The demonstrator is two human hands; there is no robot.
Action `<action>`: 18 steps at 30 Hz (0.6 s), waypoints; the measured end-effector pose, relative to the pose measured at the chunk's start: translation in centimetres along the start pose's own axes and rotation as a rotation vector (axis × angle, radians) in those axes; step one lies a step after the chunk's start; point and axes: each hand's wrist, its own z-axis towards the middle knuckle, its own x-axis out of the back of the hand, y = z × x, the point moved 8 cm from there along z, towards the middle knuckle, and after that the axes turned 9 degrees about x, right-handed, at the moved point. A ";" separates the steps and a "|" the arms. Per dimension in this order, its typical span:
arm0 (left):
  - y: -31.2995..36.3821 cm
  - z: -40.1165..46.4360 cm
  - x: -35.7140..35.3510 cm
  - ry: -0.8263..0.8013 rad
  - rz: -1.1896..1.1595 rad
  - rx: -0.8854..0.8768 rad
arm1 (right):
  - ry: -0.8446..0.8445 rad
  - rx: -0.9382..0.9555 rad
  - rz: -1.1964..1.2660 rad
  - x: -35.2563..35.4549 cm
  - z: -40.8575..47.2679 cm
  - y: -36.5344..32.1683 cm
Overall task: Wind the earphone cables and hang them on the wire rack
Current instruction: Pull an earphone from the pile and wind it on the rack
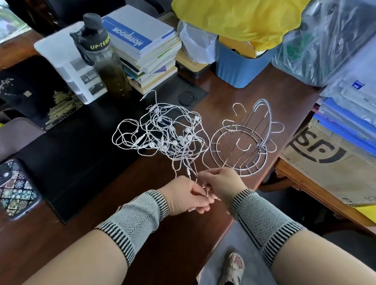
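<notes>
Both hands meet low over the near edge of the wooden desk (210,94), just in front of the wire rack (239,145). From the head view, the left hand (186,197) has its fingers curled in, pinching a thin strand of white cable at the fingertips. The right hand (222,182) sits just beside it, its fingers bent round the same bundle of strands, so each hand is clamped on cable and the two nearly touch. Grey knitted wrist sleeves with striped cuffs cover both wrists.

Up from the hands the strands fan out into the tangle of earphone cables (160,130), a loose white heap lying on the desk just left of the wire rack, with earbuds and plugs scattered through its loops. One loop of the heap reaches the rack's round base ring. The wire rack stands upright on the desk, a silver ring base with curved hooks around a central stem, and no cable hangs on its hooks.

Well left of the rack lies a black desk mat (78,150), and a phone (13,190) in a patterned case rests at the mat's far left. Behind the tangle stand a dark water bottle (103,53) and a stack of books (145,46). Behind the rack sits a blue bin (240,62) with a yellow bag (238,11) in it. Right of the rack lies a cardboard box (341,166).
</notes>
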 end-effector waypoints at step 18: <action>0.2 0.8 5.6 0.289 -0.767 0.055 | -0.195 0.005 0.151 -0.9 -1.5 0.3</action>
